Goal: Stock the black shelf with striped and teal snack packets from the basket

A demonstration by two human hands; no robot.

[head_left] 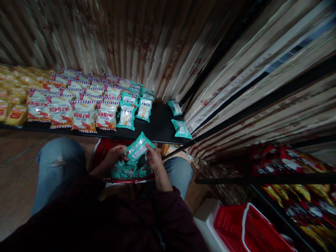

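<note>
Between my two hands is a teal snack bag (137, 148), tilted, its printed back facing me. My left hand (115, 155) grips its left end, and my right hand (154, 156) has the right edge between thumb and fingers. Below it, several more teal snack bags (128, 171) lie in a red carton (101, 148) between my knees. On the black shelf (160, 122) just ahead, teal and white snack bags (127, 115) stand in rows. Two more teal bags, one nearer (181, 128) and one farther back (174, 107), lie at the shelf's right end.
Red, white and blue edged snack bags (84, 115) fill the shelf's middle, with yellow packs (17, 113) farther left. A corrugated wall (105, 38) rises behind. At right are a black post (181, 151), a red basket (231, 224) and a lower rack of bags (301, 196).
</note>
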